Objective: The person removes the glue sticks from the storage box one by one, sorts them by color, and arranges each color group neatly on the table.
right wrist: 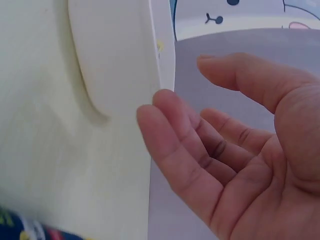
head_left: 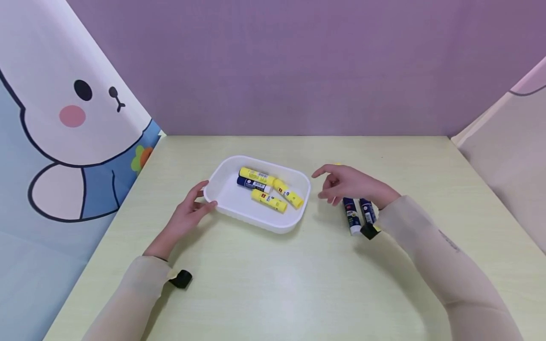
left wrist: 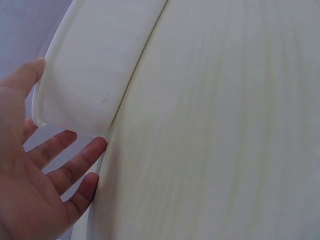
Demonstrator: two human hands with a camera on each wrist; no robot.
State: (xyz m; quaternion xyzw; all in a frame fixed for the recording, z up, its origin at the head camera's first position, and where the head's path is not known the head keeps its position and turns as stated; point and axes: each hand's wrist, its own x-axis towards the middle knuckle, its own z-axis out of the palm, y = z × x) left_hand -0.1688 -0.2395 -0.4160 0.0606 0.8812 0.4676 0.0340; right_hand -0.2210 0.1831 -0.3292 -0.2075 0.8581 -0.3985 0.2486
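Observation:
A shallow white plastic tray (head_left: 230, 203) sits at a slant on the table. In it lie three yellow glue sticks (head_left: 269, 201) and one dark blue glue stick (head_left: 254, 184) with a white end. My left hand (head_left: 189, 210) holds the tray's left end, thumb and fingers at its rim; the left wrist view shows the hand (left wrist: 45, 170) against the tray wall (left wrist: 95, 65). Just off the tray's right end, my right hand (head_left: 347, 183) hovers with loosely bent fingers and nothing in them. Beneath its wrist, dark blue glue sticks (head_left: 352, 217) lie on the table, partly hidden.
The pale wood-look table (head_left: 273, 284) runs back to a purple backdrop (head_left: 298, 71). A cartoon-printed cloth (head_left: 85, 142) hangs on the left, and a pale cloth (head_left: 512, 156) on the right. A yellow bit (head_left: 338, 164) peeks out behind the right hand.

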